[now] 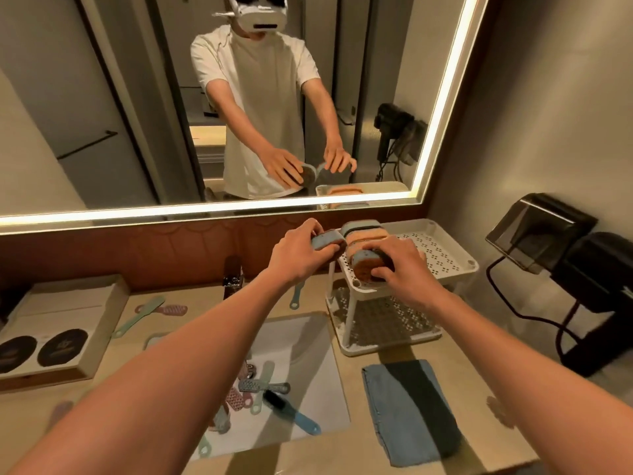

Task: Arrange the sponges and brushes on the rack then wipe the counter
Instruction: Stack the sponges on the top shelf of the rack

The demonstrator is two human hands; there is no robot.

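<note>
at the left edge of the rack (442,252), a blue sponge (327,242) is gripped in the curled fingers of the left hand (301,248), while a second sponge (368,265) on the top shelf is clasped by the right hand (400,265) beside more sponges (363,231). brushes (270,389) are left lying in the sink (308,341) and on the counter (479,389), so only the sponge part is judged nearly done. the folded cloth (407,406) lies unused, wiping not yet begun.

The camera is sitting on the person's head. It is looking down closely at the counter (479,382), facing the mirror (102,97).
</note>
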